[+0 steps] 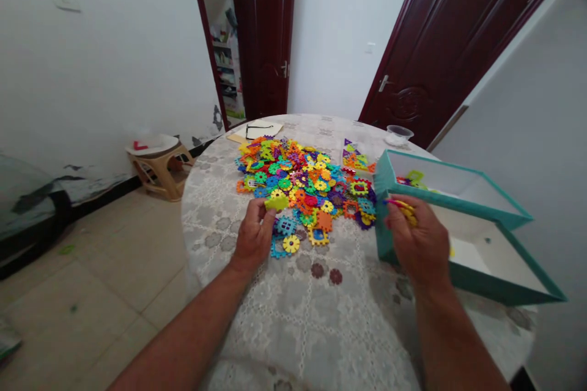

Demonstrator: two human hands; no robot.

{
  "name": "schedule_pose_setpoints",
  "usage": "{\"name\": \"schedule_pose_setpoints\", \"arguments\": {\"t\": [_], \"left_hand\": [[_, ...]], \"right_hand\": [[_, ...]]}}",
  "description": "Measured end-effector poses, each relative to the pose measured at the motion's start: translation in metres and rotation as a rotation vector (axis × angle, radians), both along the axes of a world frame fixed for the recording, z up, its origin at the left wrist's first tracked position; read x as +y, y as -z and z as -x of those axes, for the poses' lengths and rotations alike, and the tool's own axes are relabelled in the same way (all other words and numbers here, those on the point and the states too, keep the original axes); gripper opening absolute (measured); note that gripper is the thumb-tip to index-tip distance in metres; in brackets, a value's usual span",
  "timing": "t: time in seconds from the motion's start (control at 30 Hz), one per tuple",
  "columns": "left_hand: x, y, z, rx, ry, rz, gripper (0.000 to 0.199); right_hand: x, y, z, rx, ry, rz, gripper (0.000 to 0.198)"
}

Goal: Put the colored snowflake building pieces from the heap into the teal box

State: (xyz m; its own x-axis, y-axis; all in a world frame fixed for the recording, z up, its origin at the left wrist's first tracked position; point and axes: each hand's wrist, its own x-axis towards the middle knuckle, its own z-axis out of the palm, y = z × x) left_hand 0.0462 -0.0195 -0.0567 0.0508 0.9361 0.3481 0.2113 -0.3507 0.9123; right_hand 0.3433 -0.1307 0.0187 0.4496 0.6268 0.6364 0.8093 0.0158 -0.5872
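Observation:
Between the thumb and fingers of my left hand [255, 233] is a yellow-green plastic building piece [277, 201], at the near left edge of a heap of colourful pieces [293, 174]. The heap mixes round notched flowers, toothed squares and window frames. My right hand [419, 235] is closed around a few small plastic pieces [407, 212], yellow and pink-purple ones showing, above the near left part of a teal two-compartment box [387, 238]. In the box's far compartment lie several pieces, among them a yellow-green one [415, 176]. A bit of yellow shows in the near compartment beside my wrist.
The round table wears a patterned grey cloth [293, 317]. Eyeglasses [257, 129] rest on paper at the back left. A clear tray of small pieces [355, 157] and a clear bowl [398, 134] stand at the back right. A stool [160, 165] is left of the table.

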Motion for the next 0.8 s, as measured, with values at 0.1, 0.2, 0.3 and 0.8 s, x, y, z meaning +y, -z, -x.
{"name": "schedule_pose_setpoints", "arguments": {"t": [0.1, 0.2, 0.3, 0.8], "left_hand": [[-0.001, 0.001, 0.001, 0.039, 0.002, -0.029, 0.021], [-0.003, 0.001, 0.002, 0.117, 0.001, -0.06, 0.022], [-0.005, -0.001, 0.002, 0.223, 0.015, -0.077, 0.023], [-0.011, -0.001, 0.0, 0.421, 0.376, -0.399, 0.024]], "right_hand": [[0.0, 0.006, -0.032, -0.252, 0.172, -0.017, 0.033], [0.003, 0.016, -0.054, -0.399, 0.243, 0.059, 0.033], [0.006, 0.019, -0.058, -0.471, 0.238, 0.037, 0.03], [0.019, 0.057, 0.082, -0.136, -0.731, 0.264, 0.04]]}}
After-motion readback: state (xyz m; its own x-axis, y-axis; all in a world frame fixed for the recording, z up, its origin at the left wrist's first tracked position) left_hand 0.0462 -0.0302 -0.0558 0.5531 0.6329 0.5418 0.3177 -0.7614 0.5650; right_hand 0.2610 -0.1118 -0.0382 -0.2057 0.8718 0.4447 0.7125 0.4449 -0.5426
